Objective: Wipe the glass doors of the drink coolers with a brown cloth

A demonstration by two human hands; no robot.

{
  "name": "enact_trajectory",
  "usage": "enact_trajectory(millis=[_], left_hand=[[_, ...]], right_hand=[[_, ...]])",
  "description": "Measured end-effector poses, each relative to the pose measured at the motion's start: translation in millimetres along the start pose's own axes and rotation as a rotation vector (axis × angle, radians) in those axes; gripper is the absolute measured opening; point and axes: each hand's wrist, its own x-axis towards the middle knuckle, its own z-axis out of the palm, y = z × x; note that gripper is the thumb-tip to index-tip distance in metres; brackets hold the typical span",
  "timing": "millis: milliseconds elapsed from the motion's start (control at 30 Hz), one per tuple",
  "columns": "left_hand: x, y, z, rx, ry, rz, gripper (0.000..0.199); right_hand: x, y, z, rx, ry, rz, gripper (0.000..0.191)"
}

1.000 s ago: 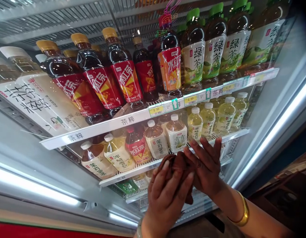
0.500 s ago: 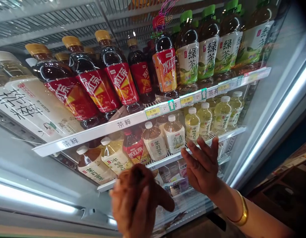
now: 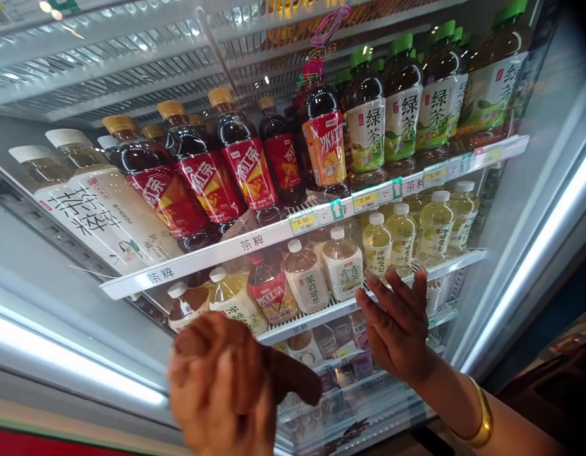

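My left hand (image 3: 221,386) is at the lower middle, in front of the lower shelf of a lit drinks fridge. Its fingers are curled in, with a dark thumb-like shape sticking out to the right. Blur hides whether anything is inside the fist. My right hand (image 3: 397,323), above a gold bangle (image 3: 483,418), is raised with its fingers apart and holds nothing. Nearest to it are small bottles of pale yellow drink (image 3: 377,244) and a white-labelled tea bottle (image 3: 343,266). A red-labelled tea bottle (image 3: 271,288) stands beyond my left hand.
Along the upper shelf edge (image 3: 255,244) stand red-labelled iced tea bottles (image 3: 248,171), green-capped tea bottles (image 3: 366,126) and large white-labelled bottles (image 3: 103,209). Yellow price tags (image 3: 302,221) sit on that edge. Bright light strips (image 3: 74,361) run along both fridge sides.
The view has shifted, so the shelves sit lower and farther right. My left hand has moved left, still curled. My right hand stays raised and spread in nearly the same place.
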Motion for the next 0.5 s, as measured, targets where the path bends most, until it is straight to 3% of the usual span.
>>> enact_trajectory(millis=[67, 167, 267, 333, 400, 500], left_hand=[[13.3, -8.5, -7.2, 0.064, 0.09, -0.024, 0.09], [2.4, 6.0, 1.1, -0.006, -0.013, 0.082, 0.09], [-26.2, 37.7, 21.7, -0.148, -0.166, 0.154, 0.058], [-33.1, 51.2, 31.3, -0.205, -0.173, 0.169, 0.04], [-22.3, 48.9, 32.0, -0.217, -0.13, 0.16, 0.043], [11.7, 19.3, 16.9, -0.177, -0.037, 0.09, 0.068]], right_hand=[[0.4, -0.3, 0.9, 0.0, 0.007, 0.006, 0.067], [1.2, -0.7, 1.4, 0.006, 0.017, 0.005, 0.067], [1.6, -1.2, 0.5, 0.014, 0.014, 0.0, 0.066], [1.6, -1.6, -0.7, 0.001, 0.002, 0.007, 0.067], [1.8, -2.0, -1.6, -0.01, -0.015, 0.013, 0.069], [2.5, -2.7, -2.2, 0.001, -0.012, 0.005, 0.07]])
